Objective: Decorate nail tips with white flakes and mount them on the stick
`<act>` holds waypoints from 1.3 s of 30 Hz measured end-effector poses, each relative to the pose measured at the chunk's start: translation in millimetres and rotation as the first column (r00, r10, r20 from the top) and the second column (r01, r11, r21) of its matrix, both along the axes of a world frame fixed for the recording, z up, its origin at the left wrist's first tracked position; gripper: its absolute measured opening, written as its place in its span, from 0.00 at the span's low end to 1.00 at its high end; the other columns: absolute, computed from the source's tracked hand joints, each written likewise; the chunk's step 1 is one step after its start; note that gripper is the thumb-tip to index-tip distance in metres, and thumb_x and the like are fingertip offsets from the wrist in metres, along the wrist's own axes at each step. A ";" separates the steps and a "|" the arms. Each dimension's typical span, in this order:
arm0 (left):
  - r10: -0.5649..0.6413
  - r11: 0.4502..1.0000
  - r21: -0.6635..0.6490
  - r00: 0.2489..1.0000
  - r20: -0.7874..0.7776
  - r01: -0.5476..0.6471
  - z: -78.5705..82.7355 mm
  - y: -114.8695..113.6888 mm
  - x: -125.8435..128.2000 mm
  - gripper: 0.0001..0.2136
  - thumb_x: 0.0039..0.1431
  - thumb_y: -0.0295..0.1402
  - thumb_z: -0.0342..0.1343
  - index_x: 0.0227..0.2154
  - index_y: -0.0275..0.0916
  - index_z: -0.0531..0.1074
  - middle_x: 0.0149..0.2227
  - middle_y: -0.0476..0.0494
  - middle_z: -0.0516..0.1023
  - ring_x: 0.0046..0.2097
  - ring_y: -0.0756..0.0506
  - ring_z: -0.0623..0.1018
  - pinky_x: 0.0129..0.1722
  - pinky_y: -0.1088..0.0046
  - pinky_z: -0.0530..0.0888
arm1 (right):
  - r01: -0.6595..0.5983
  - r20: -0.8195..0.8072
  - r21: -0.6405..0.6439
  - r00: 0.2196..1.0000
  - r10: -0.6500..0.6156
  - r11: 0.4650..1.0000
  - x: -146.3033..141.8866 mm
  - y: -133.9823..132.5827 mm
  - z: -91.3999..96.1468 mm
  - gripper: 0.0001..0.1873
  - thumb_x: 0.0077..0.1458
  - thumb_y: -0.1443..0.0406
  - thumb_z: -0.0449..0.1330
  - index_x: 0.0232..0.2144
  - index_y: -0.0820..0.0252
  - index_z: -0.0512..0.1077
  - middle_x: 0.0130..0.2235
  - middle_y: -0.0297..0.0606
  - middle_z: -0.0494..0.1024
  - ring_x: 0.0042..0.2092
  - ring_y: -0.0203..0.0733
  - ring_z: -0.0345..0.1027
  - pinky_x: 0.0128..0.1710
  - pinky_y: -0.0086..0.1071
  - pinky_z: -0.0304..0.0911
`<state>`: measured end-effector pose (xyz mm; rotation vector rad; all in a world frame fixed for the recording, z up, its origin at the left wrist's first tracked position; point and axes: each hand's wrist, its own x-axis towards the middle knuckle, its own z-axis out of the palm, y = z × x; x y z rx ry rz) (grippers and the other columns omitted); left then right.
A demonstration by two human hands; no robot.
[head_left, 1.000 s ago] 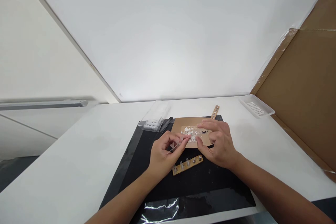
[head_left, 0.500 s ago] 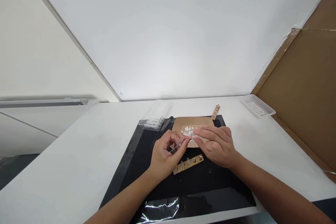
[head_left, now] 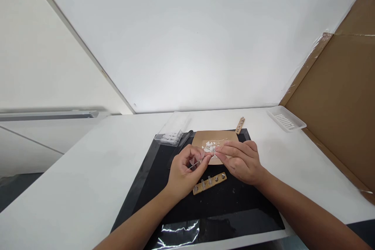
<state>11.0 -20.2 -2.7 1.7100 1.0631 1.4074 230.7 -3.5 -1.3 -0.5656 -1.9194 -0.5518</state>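
My left hand (head_left: 185, 170) is closed, its thumb and fingers pinching a thin pale stick (head_left: 193, 165) with small translucent fan-shaped pieces (head_left: 192, 161). Close by on the right, my right hand (head_left: 241, 162) has thumb and fingertips drawn together at the stick's far end. Whatever lies between those fingertips is too small to make out. Beneath both hands is a brown paper tray (head_left: 199, 136) bearing a heap of tiny white pieces (head_left: 210, 145) and a few thin strands. Nearer to me lies a tan strip (head_left: 215, 180) with clear pegs and round metal studs.
A black mat (head_left: 231, 203) covers the middle of the white table (head_left: 96, 187). At the back left stand a clear box (head_left: 171, 134) of white pieces and a dark slim tool (head_left: 186, 137). Another tan strip (head_left: 240, 125) and a translucent tray (head_left: 286, 119) lie right. Cardboard (head_left: 340, 101) walls the right side.
Both hands stay nearly in place over the brown tray. The right fingertips have shifted very slightly, and the view has moved a little. Nothing has visibly been taken or let go.
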 end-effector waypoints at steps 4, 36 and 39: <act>-0.021 0.996 -0.088 0.997 0.077 0.028 1.6 -0.3 1.8 0.14 0.63 0.36 0.67 0.30 0.41 0.66 0.32 0.48 0.77 0.34 0.47 0.81 0.34 0.72 0.79 | 0.001 -0.003 0.019 1.000 -0.001 1.000 -1.2 -1.1 2.2 0.20 0.58 0.72 0.74 0.26 0.55 0.66 0.55 0.22 0.84 0.55 0.37 0.80 0.46 0.36 0.66; -0.052 0.989 -0.138 0.999 -0.003 0.052 13.9 -3.9 5.8 0.10 0.58 0.39 0.70 0.38 0.38 0.83 0.37 0.41 0.87 0.40 0.39 0.87 0.41 0.64 0.85 | -0.061 -0.129 -0.258 0.991 0.028 0.964 -3.8 -0.6 6.7 0.22 0.60 0.65 0.73 0.29 0.52 0.60 0.49 0.34 0.87 0.51 0.46 0.80 0.49 0.44 0.69; -0.039 0.993 -0.109 0.999 0.021 0.041 10.2 -3.2 6.1 0.09 0.59 0.40 0.70 0.37 0.40 0.85 0.38 0.41 0.88 0.39 0.40 0.87 0.40 0.64 0.86 | -0.082 -0.120 -0.257 0.991 0.053 0.963 -4.5 -1.1 6.3 0.22 0.61 0.66 0.72 0.29 0.52 0.60 0.50 0.36 0.87 0.52 0.47 0.80 0.48 0.44 0.71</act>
